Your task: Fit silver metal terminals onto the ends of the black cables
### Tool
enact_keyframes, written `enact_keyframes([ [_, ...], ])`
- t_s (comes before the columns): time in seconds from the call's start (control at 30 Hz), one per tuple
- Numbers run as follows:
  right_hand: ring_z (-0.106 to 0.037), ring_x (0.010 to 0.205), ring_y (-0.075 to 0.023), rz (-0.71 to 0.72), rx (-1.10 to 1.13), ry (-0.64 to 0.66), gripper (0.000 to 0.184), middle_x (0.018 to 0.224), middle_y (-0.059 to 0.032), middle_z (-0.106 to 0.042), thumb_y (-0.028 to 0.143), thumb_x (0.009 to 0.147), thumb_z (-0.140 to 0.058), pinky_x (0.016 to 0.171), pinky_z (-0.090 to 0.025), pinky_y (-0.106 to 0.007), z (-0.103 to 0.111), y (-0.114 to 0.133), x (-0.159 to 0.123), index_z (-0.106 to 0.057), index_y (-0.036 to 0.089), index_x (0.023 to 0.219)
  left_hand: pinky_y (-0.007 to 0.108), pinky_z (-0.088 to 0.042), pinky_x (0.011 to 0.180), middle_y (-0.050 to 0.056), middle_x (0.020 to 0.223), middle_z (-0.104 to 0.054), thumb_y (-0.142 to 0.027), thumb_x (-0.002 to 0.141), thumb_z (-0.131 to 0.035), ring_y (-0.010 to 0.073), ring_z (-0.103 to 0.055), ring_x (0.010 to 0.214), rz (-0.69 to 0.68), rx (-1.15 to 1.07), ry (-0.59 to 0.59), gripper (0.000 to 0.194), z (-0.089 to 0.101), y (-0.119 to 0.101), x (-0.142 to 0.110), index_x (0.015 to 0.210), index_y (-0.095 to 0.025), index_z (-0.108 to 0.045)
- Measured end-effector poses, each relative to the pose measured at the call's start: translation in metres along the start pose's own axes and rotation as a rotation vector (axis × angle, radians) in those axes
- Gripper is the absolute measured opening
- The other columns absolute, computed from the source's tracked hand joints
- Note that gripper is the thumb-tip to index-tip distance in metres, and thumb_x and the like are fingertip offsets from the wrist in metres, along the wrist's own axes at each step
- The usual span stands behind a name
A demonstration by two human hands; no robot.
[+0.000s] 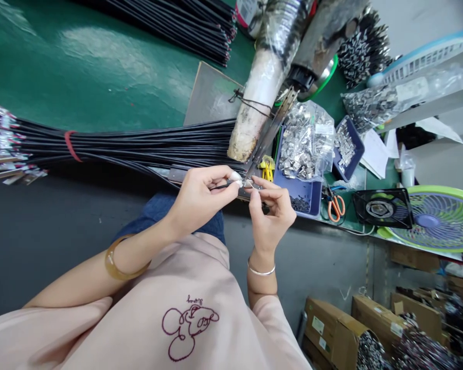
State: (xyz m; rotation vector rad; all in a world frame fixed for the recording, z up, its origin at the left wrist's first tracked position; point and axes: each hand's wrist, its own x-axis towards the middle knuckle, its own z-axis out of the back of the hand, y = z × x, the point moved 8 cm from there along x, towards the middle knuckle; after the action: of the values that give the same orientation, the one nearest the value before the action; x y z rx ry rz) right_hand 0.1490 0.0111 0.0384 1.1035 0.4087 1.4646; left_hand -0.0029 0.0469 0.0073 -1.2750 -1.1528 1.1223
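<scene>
A thin black cord (220, 185) is pinched near its end between the thumb and forefinger of the left hand (200, 198), the fingers closed narrowly on it so that the tip is presented steadily toward the other hand. A small metal clip (249, 183) is held at the fingertips of the right hand (272, 213), likewise closed tight, and it is kept touching the cord's end, apparently so the two parts can be lined up; whether the clip is already seated on the cord cannot be told. Both hands are raised just in front of the bench edge, close to a strapped-down tool (268, 134) whose tip points at them, which suggests the work is kept within its reach. A large bundle of black cords (139, 144), tied with a red band (70, 145), is laid across the green bench top (100, 61) to the left, so fresh cords can be drawn sideways. A clear bag of metal clips (304, 141) is set in a blue tray (306, 192) just beside the right hand, presumably for quick picking. Orange-handled scissors (335, 205) lie near the tray, with a small fan (432, 218) further right.
</scene>
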Motion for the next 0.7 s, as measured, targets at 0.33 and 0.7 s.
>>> enact_keyframes([
  [0.33,-0.077,0.087,-0.0153,0.076,0.007,0.016,0.006,0.103,-0.003,-0.078,0.019,0.089,-0.065,0.073,-0.065,-0.029,0.001,0.003,-0.001,-0.061,0.023,0.087,0.02,-0.022,0.048,-0.006,0.056,-0.037,-0.017,0.079,-0.062,0.0055,-0.03,0.052,0.006,-0.002,0.006,0.009,-0.001,0.004,-0.001,0.071,-0.014,-0.065],
  [0.7,-0.066,0.054,-0.0091,0.185,0.003,-0.189,0.006,0.081,0.0035,-0.073,0.02,0.09,-0.066,0.048,-0.053,-0.023,0.029,0.019,-0.011,-0.064,0.025,0.094,0.019,-0.025,0.048,-0.006,0.055,-0.043,-0.015,0.082,-0.06,0.0045,-0.032,0.052,-0.071,0.104,0.117,0.013,-0.004,-0.001,-0.008,0.072,-0.012,-0.068],
])
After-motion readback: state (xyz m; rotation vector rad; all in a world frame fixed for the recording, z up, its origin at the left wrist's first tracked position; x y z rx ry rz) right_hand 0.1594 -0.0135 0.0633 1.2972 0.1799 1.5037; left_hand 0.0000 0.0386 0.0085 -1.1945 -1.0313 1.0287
